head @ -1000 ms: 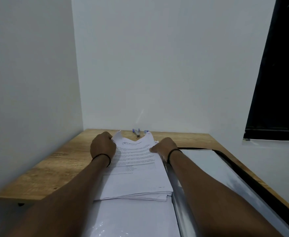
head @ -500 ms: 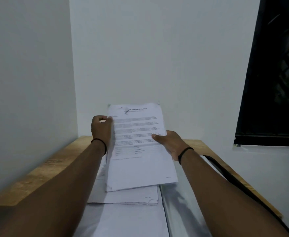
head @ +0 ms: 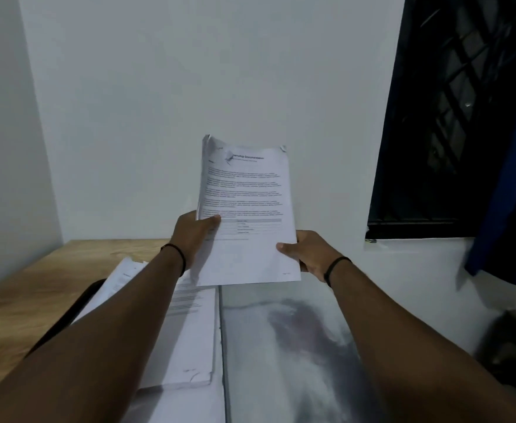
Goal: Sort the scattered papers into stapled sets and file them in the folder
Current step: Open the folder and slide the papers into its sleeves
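Set: being held up off the table, near upright, printed face toward the camera, above the folder's far edge. Heading partly legible, body text too small to read.
Left hand: gripping the set's left edge low down, thumb lying across the front of the page, fingers hidden behind.
Right hand: gripping the lower right corner of the set, thumb on the front, fingers curled behind.
Top corners: both are looking dog-eared; the top-left one is crumpled, several sheet edges fanning there. A staple may be sitting at that corner; cannot tell.
Stack: more sheets lying flat on the folder's left half, partly under the left forearm, its near right corner creased.
Folder: lying open on the table, glossy, picking up reflections; right half carrying no papers where it shows.
Handling, judged: the set is looking light and floppy, several sheets thick. Held from the bottom only, the top is likely wanting to droop or splay. Sheets are probably sliding against each other if unstapled, so pinching through the full thickness is mattering.
Hold, judged: two edges, low, as now is working for squaring up; for carrying one-handed, a pinch near the bound corner or mid-side would be steadier.
Risk, judged: further creasing at the worn corners; sheets skating on the glossy folder.
Step, judged: checking or aligning one set ahead of stapling or filing.
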